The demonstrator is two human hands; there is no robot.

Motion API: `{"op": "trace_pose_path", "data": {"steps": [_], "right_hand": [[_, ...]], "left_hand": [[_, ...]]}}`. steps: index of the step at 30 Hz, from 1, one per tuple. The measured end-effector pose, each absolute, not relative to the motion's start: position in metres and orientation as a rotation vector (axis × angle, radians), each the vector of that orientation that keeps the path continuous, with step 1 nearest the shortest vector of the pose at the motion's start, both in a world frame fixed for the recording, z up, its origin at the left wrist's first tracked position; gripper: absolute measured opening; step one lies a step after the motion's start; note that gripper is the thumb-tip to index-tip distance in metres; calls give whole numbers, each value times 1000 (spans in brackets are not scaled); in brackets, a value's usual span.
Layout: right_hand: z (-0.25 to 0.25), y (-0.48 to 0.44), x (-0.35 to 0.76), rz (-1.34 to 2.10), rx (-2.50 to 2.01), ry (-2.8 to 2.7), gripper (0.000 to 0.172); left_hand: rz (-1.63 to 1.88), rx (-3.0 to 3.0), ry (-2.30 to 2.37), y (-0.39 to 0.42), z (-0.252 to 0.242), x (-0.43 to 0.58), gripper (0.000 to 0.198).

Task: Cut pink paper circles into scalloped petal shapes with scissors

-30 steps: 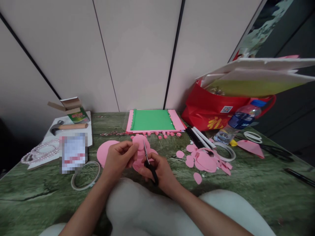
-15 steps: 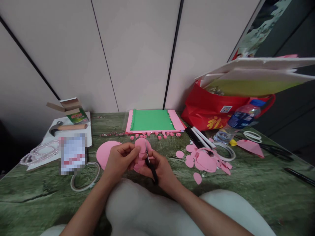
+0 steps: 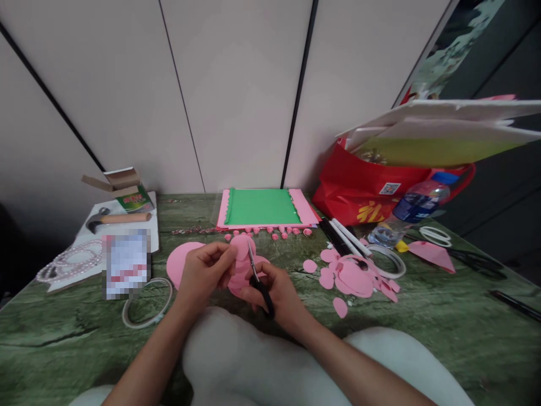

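Between the fingertips of my left hand (image 3: 210,268) is the edge of a small round pink paper piece (image 3: 242,247). My right hand (image 3: 273,293) is closed round the black handles of a pair of scissors (image 3: 264,296). The scissor blades point up and lie against the right side of the paper. Behind and below my fingers, more pink paper shows, partly covered by the hands. A larger pink paper circle (image 3: 181,262) lies on the table just left of my left hand.
Several pink cut petals and scraps (image 3: 355,279) lie to the right, near pens (image 3: 344,239) and a tape roll (image 3: 393,265). Green sheet (image 3: 262,206), small pink rolled pieces (image 3: 274,235), red bag (image 3: 359,192), bottle (image 3: 416,208), hammer (image 3: 122,220) and bead strings (image 3: 70,262) surround the work area.
The left hand has shifted slightly left and up along the paper. The scissors remain in the right hand at the paper's edge, slightly moved. The view has shifted a little.
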State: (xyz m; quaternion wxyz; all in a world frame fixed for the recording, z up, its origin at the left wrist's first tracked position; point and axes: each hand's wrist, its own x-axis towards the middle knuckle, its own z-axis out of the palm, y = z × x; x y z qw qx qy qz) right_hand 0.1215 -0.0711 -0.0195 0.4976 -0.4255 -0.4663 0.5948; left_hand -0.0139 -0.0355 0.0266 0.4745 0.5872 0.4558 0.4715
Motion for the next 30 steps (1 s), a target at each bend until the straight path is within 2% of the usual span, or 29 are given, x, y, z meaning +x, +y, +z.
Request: {"op": "trace_pose_path", "data": {"steps": [5, 17, 24, 30], "right_hand": [[-15, -73, 122, 1458, -1052, -1156, 30], [-20, -71, 122, 1455, -980, -1162, 38], [-21, -70, 121, 1445, -1044, -1137, 31], [-20, -65, 124, 1372, -1086, -1011, 34]], "left_hand": [[1189, 1429, 1132, -37, 30, -12, 24], [1004, 1557, 1142, -32, 26, -16, 27], [1016, 1542, 1150, -33, 26, -14, 29], [1152, 1429, 1205, -28, 23, -18, 24]]}}
